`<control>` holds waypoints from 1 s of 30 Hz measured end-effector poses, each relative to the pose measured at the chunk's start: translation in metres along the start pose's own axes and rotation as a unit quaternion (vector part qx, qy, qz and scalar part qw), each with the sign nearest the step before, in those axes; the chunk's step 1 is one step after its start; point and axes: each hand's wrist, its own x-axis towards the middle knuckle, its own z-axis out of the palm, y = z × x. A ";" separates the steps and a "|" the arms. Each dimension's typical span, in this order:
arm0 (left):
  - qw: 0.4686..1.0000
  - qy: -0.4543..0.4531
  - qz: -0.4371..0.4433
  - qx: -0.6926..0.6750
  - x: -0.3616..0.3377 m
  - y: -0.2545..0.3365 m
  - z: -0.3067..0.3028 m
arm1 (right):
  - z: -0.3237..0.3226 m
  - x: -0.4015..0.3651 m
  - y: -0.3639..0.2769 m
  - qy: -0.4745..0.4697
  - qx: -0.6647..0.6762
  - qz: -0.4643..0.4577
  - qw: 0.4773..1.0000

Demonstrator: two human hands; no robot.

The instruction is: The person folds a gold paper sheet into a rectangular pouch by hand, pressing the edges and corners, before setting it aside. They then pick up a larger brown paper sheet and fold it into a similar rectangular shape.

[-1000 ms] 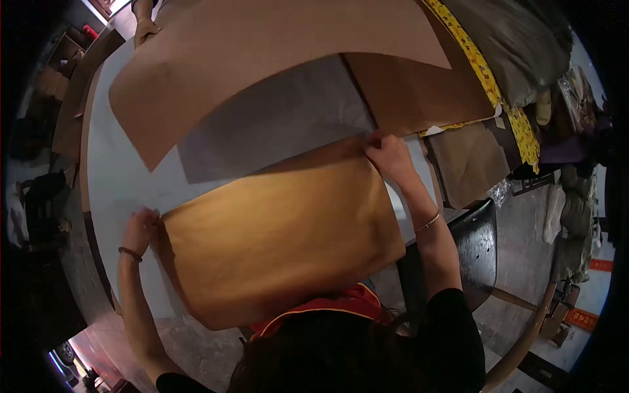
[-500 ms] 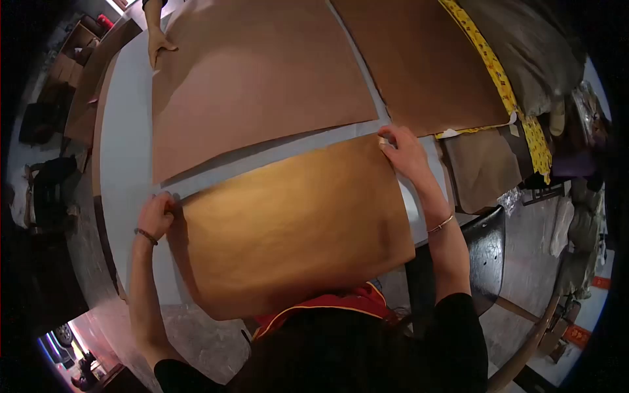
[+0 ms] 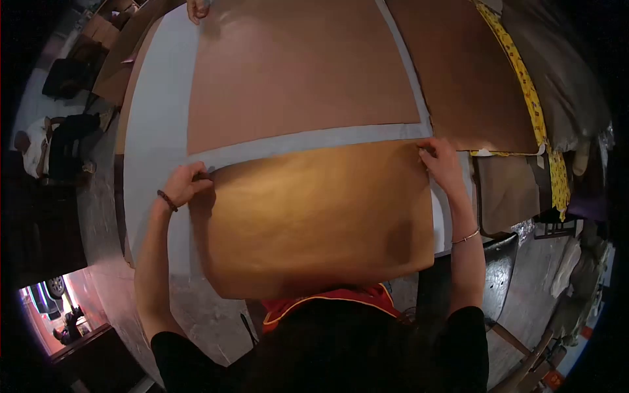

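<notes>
A golden-brown sheet (image 3: 314, 216) stretches between my two hands, its near edge hanging over the table's front edge. My left hand (image 3: 185, 185), with a beaded bracelet on the wrist, pinches its far left corner. At the far right corner, my right hand (image 3: 440, 162) grips it between thumb and fingers. Beyond a pale strip of table (image 3: 314, 139) lies a large pinkish-brown sheet (image 3: 301, 72), flat. Another person's hand (image 3: 197, 9) touches that sheet's far left side.
A darker brown sheet (image 3: 478, 85) lies at the right, bordered by yellow patterned material (image 3: 524, 78). Grey-brown material (image 3: 557, 72) is heaped beyond it. A black chair (image 3: 501, 275) stands at the lower right. A seated person (image 3: 62, 144) is at the far left.
The view has shifted, so the table appears further right and higher. The golden-brown sheet's far edge now lies more nearly parallel to the pinkish sheet. Both my hands keep their hold.
</notes>
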 end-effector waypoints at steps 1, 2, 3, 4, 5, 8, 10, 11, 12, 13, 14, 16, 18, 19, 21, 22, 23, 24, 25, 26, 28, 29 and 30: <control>1.000 0.002 -0.003 0.000 -0.002 0.006 0.000 | 0.000 0.001 0.002 -0.011 0.012 0.017 1.000; 0.999 0.009 -0.014 0.033 -0.005 0.017 -0.001 | 0.001 0.004 0.001 0.003 -0.010 -0.006 1.000; 0.997 0.016 -0.024 0.066 -0.007 0.022 -0.003 | -0.002 0.007 -0.002 0.002 -0.010 -0.008 1.000; 0.997 0.018 -0.024 0.065 -0.007 0.021 -0.003 | -0.011 0.009 -0.018 -0.018 -0.074 0.006 0.997; 0.998 0.027 -0.001 0.059 -0.008 0.020 -0.003 | -0.015 0.012 -0.029 -0.039 -0.137 0.019 0.990; 0.996 0.056 0.029 0.069 -0.016 0.031 -0.007 | -0.006 0.023 -0.048 0.017 -0.102 -0.206 0.973; 0.993 0.075 0.036 0.087 -0.022 0.038 -0.009 | -0.004 0.031 -0.062 -0.046 -0.087 -0.219 0.971; 0.989 0.094 0.063 0.098 -0.024 0.038 -0.011 | -0.001 0.038 -0.065 -0.086 -0.088 -0.234 0.965; 0.983 0.113 0.089 0.110 -0.026 0.040 -0.013 | 0.002 0.043 -0.069 -0.125 -0.089 -0.248 0.957; 0.983 0.117 0.089 0.112 -0.029 0.042 -0.016 | -0.004 0.045 -0.083 -0.187 -0.094 -0.218 0.953; 0.977 0.131 0.119 0.122 -0.032 0.045 -0.019 | -0.005 0.049 -0.085 -0.185 -0.093 -0.222 0.953; 0.969 0.148 0.148 0.134 -0.041 0.049 -0.024 | -0.008 0.055 -0.087 -0.279 -0.090 -0.192 0.937; 0.937 0.199 0.214 0.190 -0.048 0.051 -0.027 | -0.010 0.060 -0.081 -0.322 -0.062 -0.172 0.929; 0.936 0.203 0.214 0.190 -0.051 0.051 -0.028 | -0.012 0.061 -0.077 -0.364 -0.033 -0.147 0.919; 0.943 0.196 0.200 0.178 -0.057 0.050 -0.033 | -0.020 0.058 -0.075 -0.363 -0.035 -0.163 0.917; 0.942 0.200 0.201 0.178 -0.059 0.051 -0.033 | -0.024 0.056 -0.075 -0.364 -0.036 -0.176 0.914; 0.947 0.200 0.185 0.171 -0.062 0.051 -0.033 | -0.027 0.052 -0.075 -0.360 -0.037 -0.178 0.915; 0.951 0.200 0.169 0.165 -0.064 0.052 -0.031 | -0.031 0.045 -0.074 -0.367 -0.032 -0.154 0.917; 0.950 0.204 0.171 0.166 -0.066 0.051 -0.034 | -0.034 0.039 -0.077 -0.374 -0.025 -0.130 0.918; 0.948 0.208 0.173 0.169 -0.067 0.049 -0.034 | -0.036 0.033 -0.078 -0.370 -0.027 -0.134 0.919; 0.944 0.219 0.174 0.174 -0.072 0.050 -0.034 | -0.039 0.023 -0.078 -0.355 -0.018 -0.132 0.925; 0.955 0.209 0.161 0.139 -0.075 0.051 -0.035 | -0.039 0.020 -0.076 -0.352 -0.021 -0.136 0.926; 0.963 0.198 0.146 0.105 -0.078 0.053 -0.036 | -0.038 0.018 -0.072 -0.348 -0.009 -0.152 0.925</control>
